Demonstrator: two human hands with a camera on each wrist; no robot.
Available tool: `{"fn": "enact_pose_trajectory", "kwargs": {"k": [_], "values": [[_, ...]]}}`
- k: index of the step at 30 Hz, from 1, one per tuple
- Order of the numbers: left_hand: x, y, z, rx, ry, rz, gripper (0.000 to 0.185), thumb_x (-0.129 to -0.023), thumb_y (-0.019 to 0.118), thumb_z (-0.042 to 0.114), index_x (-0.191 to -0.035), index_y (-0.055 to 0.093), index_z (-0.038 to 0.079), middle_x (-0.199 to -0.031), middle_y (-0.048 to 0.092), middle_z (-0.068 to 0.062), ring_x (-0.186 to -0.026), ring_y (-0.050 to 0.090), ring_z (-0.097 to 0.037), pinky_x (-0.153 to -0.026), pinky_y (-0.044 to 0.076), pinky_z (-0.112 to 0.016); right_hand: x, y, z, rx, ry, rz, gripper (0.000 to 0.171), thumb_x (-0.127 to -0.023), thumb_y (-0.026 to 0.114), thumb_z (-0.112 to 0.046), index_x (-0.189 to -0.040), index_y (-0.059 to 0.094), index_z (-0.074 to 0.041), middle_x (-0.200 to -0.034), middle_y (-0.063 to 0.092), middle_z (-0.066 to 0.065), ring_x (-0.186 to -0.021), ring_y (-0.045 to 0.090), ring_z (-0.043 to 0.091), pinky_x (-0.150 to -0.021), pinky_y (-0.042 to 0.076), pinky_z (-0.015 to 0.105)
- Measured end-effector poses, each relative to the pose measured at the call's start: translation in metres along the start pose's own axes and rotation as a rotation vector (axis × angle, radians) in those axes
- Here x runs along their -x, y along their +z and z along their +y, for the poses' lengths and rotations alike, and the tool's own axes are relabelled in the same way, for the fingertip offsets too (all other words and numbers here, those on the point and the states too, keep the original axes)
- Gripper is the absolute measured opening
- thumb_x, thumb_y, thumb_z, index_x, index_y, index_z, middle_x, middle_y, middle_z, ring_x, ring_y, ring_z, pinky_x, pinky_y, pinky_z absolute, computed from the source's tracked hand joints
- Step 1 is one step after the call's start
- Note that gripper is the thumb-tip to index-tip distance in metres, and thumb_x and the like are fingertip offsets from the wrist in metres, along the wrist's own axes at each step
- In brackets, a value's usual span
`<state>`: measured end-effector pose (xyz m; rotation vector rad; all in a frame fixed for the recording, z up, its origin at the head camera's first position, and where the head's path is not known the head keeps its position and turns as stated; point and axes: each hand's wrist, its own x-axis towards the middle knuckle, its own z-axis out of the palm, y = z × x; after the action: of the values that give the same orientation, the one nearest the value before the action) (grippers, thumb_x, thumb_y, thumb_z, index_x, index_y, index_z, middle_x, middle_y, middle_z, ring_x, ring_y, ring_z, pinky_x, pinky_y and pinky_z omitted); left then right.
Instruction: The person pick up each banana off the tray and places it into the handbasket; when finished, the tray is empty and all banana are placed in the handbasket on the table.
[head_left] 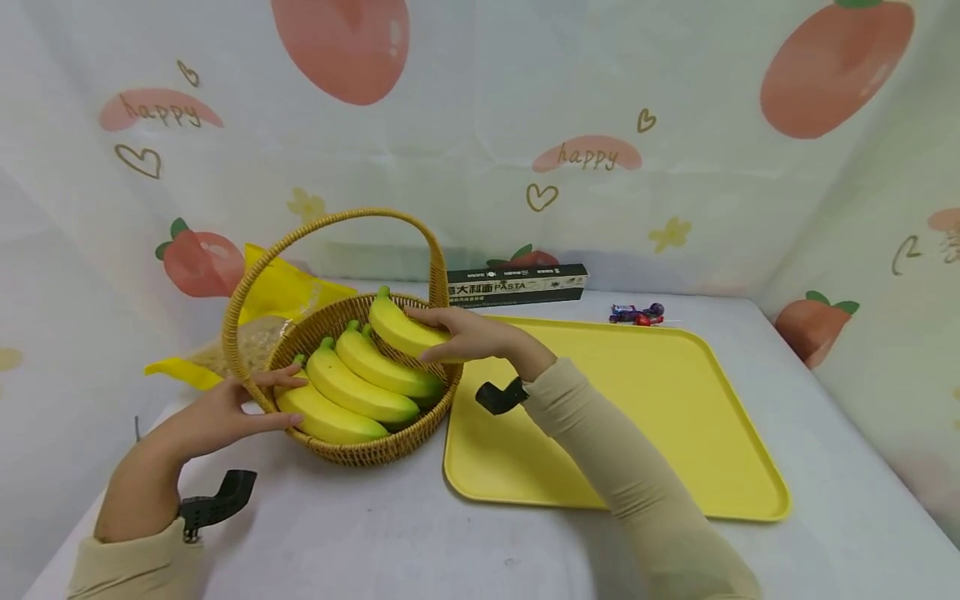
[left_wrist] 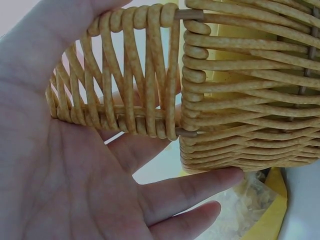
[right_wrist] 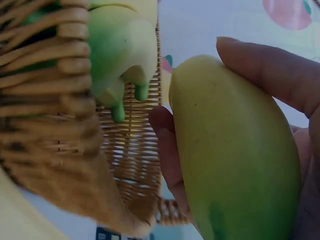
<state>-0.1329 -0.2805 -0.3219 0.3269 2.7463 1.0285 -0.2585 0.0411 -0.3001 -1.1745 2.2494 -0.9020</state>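
Observation:
A wicker basket (head_left: 375,450) with a tall arched handle holds several yellow bananas (head_left: 360,387) with green ends. At the right side of the basket, my right hand (head_left: 483,335) grips another banana (right_wrist: 230,150) over the rim, thumb on one side and fingers on the other. My left hand (head_left: 217,417) is at the basket's left side, where the handle base (left_wrist: 130,75) crosses its palm. Its fingers (left_wrist: 185,197) are spread and nearly straight along the wicker, and in the head view the fingertips reach over the rim by the nearest banana.
A yellow tray (head_left: 645,417) lies right of the basket, under my right forearm. Behind stand a dark pasta box (head_left: 517,285) and some small wrapped candies (head_left: 637,314). A yellow bag (head_left: 281,287) with a clear window leans behind the basket. A printed cloth hangs at the back.

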Motion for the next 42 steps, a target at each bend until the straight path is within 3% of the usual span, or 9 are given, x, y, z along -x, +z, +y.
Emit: {"fn": "enact_pose_trajectory", "kwargs": {"k": [3,10,16,22,33,42], "values": [[0.000,-0.001,0.000,0.002,-0.003,-0.001,0.054,-0.083,0.068,0.036,-0.131,0.055,0.015,-0.148,0.035,-0.014,-0.123,0.041,-0.043,-0.089,0.040,-0.061,-0.015,0.001,0.001,-0.014,0.025,-0.005,0.075,-0.091,0.060,-0.023,-0.149,0.014,-0.011,-0.157,0.016,0.004,-0.143,0.018,0.016,-0.114,0.025,0.032],[0.000,-0.001,0.001,-0.004,-0.008,-0.002,0.054,-0.083,0.068,0.037,-0.131,0.054,0.017,-0.149,0.034,-0.013,-0.124,0.041,-0.043,-0.089,0.039,-0.061,-0.036,0.004,0.001,0.053,0.128,-0.061,0.074,-0.091,0.059,-0.021,-0.149,0.014,-0.009,-0.157,0.016,0.005,-0.143,0.020,0.017,-0.114,0.023,0.031],[0.000,-0.002,0.002,0.007,0.010,0.002,0.054,-0.083,0.069,0.035,-0.131,0.055,0.014,-0.148,0.035,-0.014,-0.124,0.041,-0.043,-0.090,0.039,-0.061,-0.045,0.007,-0.008,0.125,0.192,-0.113,0.070,-0.093,0.056,-0.019,-0.149,0.015,-0.008,-0.156,0.019,0.007,-0.142,0.021,0.018,-0.114,0.023,0.030],[0.000,-0.001,0.000,0.006,-0.014,-0.003,0.055,-0.083,0.068,0.036,-0.132,0.054,0.016,-0.149,0.035,-0.013,-0.122,0.041,-0.041,-0.089,0.040,-0.060,-0.049,0.005,-0.019,0.203,0.247,-0.209,0.070,-0.095,0.051,-0.017,-0.150,0.008,-0.010,-0.158,0.011,0.007,-0.145,0.011,0.018,-0.117,0.016,0.030],[0.000,-0.001,-0.002,0.008,-0.014,-0.009,0.055,-0.084,0.068,0.036,-0.132,0.054,0.015,-0.149,0.034,-0.014,-0.124,0.039,-0.044,-0.089,0.038,-0.063,-0.057,0.000,-0.023,0.107,0.361,-0.313,0.072,-0.097,0.048,-0.016,-0.150,0.001,-0.024,-0.159,-0.001,-0.003,-0.145,-0.002,0.013,-0.118,0.008,0.030],[-0.002,-0.001,-0.002,-0.003,-0.022,-0.010,0.056,-0.083,0.068,0.037,-0.132,0.053,0.015,-0.149,0.034,-0.014,-0.124,0.039,-0.044,-0.088,0.038,-0.063,-0.059,-0.001,-0.019,0.031,0.410,-0.325,0.072,-0.097,0.049,-0.018,-0.150,0.001,-0.029,-0.159,-0.003,-0.004,-0.145,-0.005,0.013,-0.118,0.008,0.034]]}}
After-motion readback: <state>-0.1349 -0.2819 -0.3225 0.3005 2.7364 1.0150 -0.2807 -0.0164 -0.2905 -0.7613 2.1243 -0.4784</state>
